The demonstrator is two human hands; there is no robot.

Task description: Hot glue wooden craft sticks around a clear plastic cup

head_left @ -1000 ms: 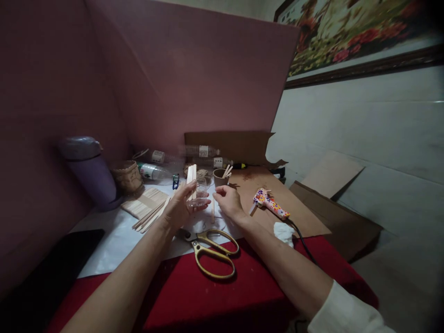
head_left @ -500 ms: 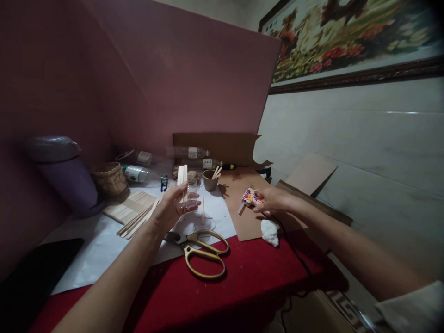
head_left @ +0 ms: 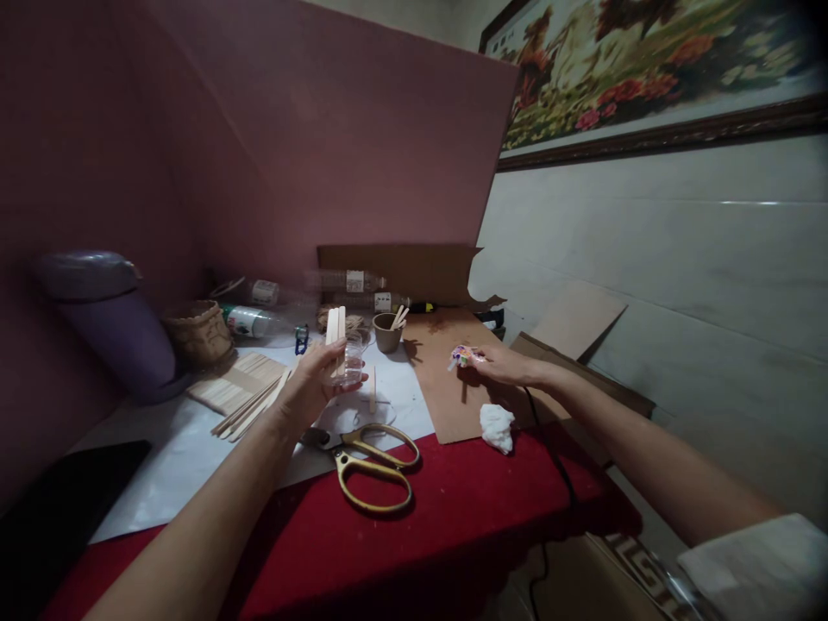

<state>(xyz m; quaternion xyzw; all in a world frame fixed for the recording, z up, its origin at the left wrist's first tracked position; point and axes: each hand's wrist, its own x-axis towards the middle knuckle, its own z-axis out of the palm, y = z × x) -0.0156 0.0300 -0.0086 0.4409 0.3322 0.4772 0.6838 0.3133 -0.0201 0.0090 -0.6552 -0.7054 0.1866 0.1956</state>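
Note:
My left hand [head_left: 318,373] is closed around a clear plastic cup-like piece [head_left: 353,360], with a few upright wooden craft sticks [head_left: 335,332] against its near-left side. Whether the sticks are glued on or only pressed there I cannot tell. Over the brown cardboard sheet, my right hand [head_left: 503,364] grips a flower-patterned hot glue gun [head_left: 463,355]; a black cord [head_left: 549,448] hangs below that wrist. Gold-handled scissors [head_left: 375,470] lie between my arms. A crumpled white tissue [head_left: 497,428] is below my right hand.
Left of my hand lie a stack of craft sticks [head_left: 236,379] and several loose ones. Behind stand a small brown pot [head_left: 388,335] with sticks, a woven basket [head_left: 197,335] and a purple tumbler [head_left: 116,328]. Plastic bottles [head_left: 246,321] lie at the back. Cardboard [head_left: 423,379] covers the right side.
My right hand has turned the glue gun and lifted it slightly higher above the cardboard. The left hand keeps its hold on the plastic piece and sticks. The view has shifted slightly.

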